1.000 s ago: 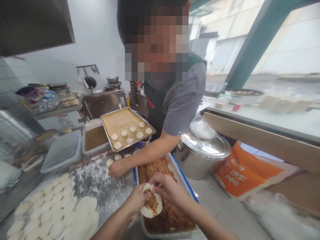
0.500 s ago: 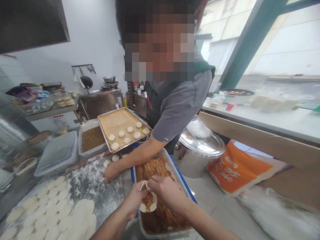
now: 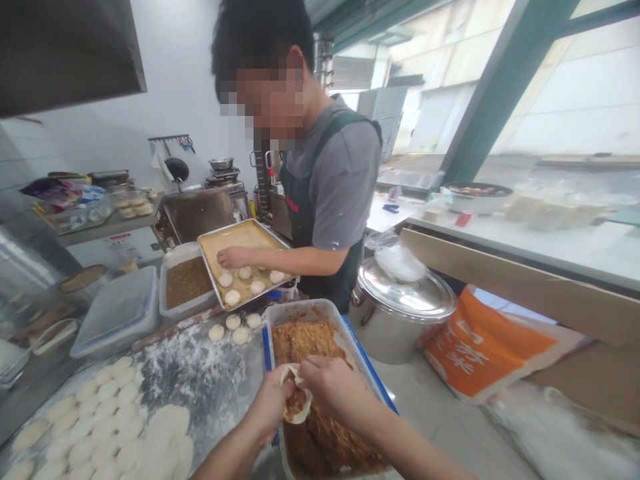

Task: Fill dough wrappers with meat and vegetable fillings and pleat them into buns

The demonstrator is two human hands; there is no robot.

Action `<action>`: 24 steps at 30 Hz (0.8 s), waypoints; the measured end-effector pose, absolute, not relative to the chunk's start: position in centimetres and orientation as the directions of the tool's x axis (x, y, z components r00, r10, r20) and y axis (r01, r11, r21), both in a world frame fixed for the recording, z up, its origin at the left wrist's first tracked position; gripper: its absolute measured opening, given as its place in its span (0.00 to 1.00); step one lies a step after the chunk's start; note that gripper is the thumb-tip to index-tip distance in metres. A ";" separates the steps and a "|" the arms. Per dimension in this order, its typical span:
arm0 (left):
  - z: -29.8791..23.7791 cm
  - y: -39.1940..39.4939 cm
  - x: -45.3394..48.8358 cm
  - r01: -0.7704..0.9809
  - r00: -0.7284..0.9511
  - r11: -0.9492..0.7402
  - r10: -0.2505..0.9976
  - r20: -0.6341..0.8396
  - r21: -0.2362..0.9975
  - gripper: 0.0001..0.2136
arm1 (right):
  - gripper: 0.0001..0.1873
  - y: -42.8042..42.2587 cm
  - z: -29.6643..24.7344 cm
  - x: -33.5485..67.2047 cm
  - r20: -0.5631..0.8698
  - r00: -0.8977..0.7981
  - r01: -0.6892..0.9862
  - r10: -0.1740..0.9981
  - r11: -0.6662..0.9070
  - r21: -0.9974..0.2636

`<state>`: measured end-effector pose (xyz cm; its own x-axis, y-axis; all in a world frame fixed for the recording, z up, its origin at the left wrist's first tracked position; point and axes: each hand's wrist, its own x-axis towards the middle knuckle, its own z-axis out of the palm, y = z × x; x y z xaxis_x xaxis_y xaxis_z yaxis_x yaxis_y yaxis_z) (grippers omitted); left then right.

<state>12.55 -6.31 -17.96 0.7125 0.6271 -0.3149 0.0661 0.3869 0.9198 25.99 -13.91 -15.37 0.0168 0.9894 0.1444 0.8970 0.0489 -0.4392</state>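
Note:
My left hand [image 3: 267, 407] and my right hand [image 3: 327, 385] are both closed around a round dough wrapper [image 3: 296, 403] with brown filling in it. They hold it over a clear tub of brown shredded filling [image 3: 320, 400]. The wrapper's edges are folded up around the filling. Flattened dough discs [image 3: 105, 430] lie in rows on the floured counter to my left.
A co-worker in a grey shirt and apron stands across the counter, one hand [image 3: 233, 257] on a metal tray [image 3: 240, 237] of filled buns. Three buns [image 3: 234, 328] sit on the counter. A tub of brown crumbs [image 3: 186, 283], a steel pot lid [image 3: 405, 293] and an orange bag [image 3: 480, 350] are nearby.
My hands have closed the wrapper further around the filling. The co-worker has straightened up and moved a hand from the counter to the tray of buns.

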 end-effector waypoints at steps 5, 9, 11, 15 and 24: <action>-18.1 -5.8 13.0 0.197 0.715 0.187 0.645 -0.272 0.962 0.07 | 0.09 -13.3 -15.5 25.8 0.063 0.071 0.841 0.995 -0.026 -0.541; -16.8 -5.8 12.5 0.105 0.715 0.522 0.552 -0.429 0.846 0.15 | 0.10 -13.2 -15.7 26.1 0.098 0.187 0.799 0.977 -0.094 -0.593; -16.5 -6.1 12.2 -0.007 0.761 0.618 0.513 -0.396 0.786 0.20 | 0.11 -13.3 -15.8 26.2 0.127 0.251 0.741 0.960 -0.106 -0.663; -16.9 -6.6 12.0 -0.028 0.734 0.496 0.599 -0.319 0.868 0.22 | 0.06 -13.4 -16.1 26.0 0.125 0.242 0.735 0.962 -0.098 -0.671; -17.4 -6.7 12.8 0.239 0.711 0.254 0.612 -0.347 0.937 0.15 | 0.08 -13.4 -15.2 25.2 0.096 0.053 0.917 0.994 -0.010 -0.399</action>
<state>12.79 -6.66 -17.38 0.7109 0.6116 -0.3472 0.2393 0.2539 0.9372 25.16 -13.39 -15.22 0.0526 0.9940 0.0962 0.9168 -0.0099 -0.3992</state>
